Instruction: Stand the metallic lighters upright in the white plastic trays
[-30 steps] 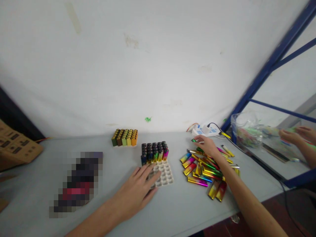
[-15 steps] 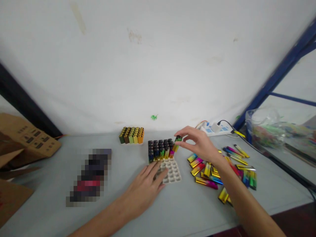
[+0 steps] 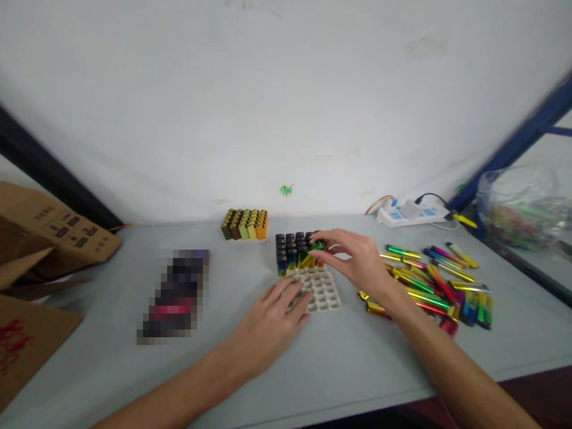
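Observation:
A white tray (image 3: pixel 331 295) with round holes lies on the grey table, its far rows filled with upright black-topped lighters (image 3: pixel 291 250). My left hand (image 3: pixel 277 322) rests on the near left part of the tray, fingers spread and nothing held. Over the right side of the filled rows, my right hand (image 3: pixel 353 256) pinches a green and yellow lighter (image 3: pixel 308 260) between thumb and fingers; it is tilted. The fingers hide some lighters behind them. To the right, many shiny loose lighters (image 3: pixel 422 280) lie in a pile, partly behind my right forearm.
A second block of upright lighters (image 3: pixel 245 225) stands near the wall. A white power strip (image 3: pixel 413 213) is at the back right, beside a plastic bag (image 3: pixel 522 208). Cardboard boxes (image 3: pixel 58 223) are at the left, and a pixelated dark object (image 3: pixel 179 292) lies on the table.
The view has shifted. My right hand has moved the lighter left and lower, over the filled rows. My left hand has stayed on the tray.

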Available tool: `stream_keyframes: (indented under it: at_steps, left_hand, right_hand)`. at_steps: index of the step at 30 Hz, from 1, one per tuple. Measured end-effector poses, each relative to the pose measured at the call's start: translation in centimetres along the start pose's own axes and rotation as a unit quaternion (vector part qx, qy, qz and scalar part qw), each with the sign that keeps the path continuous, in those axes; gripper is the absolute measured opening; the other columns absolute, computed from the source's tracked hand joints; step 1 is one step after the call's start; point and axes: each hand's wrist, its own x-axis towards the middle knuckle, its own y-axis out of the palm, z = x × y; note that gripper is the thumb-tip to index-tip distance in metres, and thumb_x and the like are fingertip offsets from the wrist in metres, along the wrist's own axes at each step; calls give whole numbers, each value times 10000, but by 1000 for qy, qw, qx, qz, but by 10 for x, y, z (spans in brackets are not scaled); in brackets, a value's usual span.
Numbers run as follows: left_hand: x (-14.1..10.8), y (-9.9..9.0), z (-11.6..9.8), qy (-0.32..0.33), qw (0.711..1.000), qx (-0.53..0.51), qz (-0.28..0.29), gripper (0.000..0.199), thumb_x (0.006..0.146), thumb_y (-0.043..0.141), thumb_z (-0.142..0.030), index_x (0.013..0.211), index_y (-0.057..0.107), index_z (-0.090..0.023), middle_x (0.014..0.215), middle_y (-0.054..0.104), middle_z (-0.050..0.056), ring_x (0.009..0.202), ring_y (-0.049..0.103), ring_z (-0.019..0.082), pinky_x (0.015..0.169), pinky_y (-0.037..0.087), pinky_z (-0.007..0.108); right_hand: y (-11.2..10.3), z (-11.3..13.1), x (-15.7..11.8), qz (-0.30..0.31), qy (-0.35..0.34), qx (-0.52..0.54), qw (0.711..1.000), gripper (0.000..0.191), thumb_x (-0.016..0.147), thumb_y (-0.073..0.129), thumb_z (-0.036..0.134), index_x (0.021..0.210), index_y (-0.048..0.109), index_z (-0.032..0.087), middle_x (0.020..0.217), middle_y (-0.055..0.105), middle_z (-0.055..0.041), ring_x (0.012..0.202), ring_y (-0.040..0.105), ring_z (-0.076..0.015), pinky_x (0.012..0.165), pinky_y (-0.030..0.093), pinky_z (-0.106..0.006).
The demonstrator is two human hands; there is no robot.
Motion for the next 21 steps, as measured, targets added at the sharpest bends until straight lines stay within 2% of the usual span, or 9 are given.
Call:
stream_keyframes:
  at_steps: [4,7,10,14,17,21]
  left_hand:
    - [-1,-4,-3,11,1000,-5,-7,239,1040,509,-245,1222,627,-145,1153,666,122,1162,604,290,956,525,432]
    - [-1,-8,-4,13,1000,-13,-6,217,1046,484,-228,1178,633,-143,1108,673,113,1129,614,283,922,533,422]
    - [0,-10,-3,11,1000,-26,-6,216,1057,456,-225,1149,638,-156,1075,679,103,1110,620,263,919,533,409]
    - [1,-10,-2,13,1000,-27,-1,180,1040,500,-220,1125,645,-157,1033,680,86,1037,637,254,863,547,391]
    - [1,-10,-1,12,999,-30,-4,137,1010,564,-218,1094,652,-155,1005,678,77,993,640,259,827,555,388]
    - [1,-9,2,5,999,-39,-20,132,1012,566,-241,1070,656,-166,1012,680,78,1015,637,260,840,553,390]
  right_hand:
    - [12,4,-3,19,-72,-21,997,216,996,579,214,1177,696,231,1111,688,-91,995,691,-188,866,625,-349]
    - [21,2,-7,56,-85,-32,994,269,1012,545,207,1256,655,227,1126,674,-95,1005,683,-187,872,619,-351]
    - [24,-3,-10,81,-65,-32,994,295,1005,564,213,1296,609,228,1137,683,-85,990,690,-185,870,619,-353]
    - [26,-7,-11,75,-66,-29,995,203,999,573,204,1191,638,218,1090,690,-73,993,691,-188,885,617,-357]
    - [28,-7,-11,64,-91,-20,994,208,1010,542,183,1184,652,215,1149,665,-83,1052,672,-186,930,605,-365]
    - [29,-2,-12,87,-85,-51,991,291,1021,521,218,1288,636,234,1273,547,-122,950,651,-171,813,620,-350]
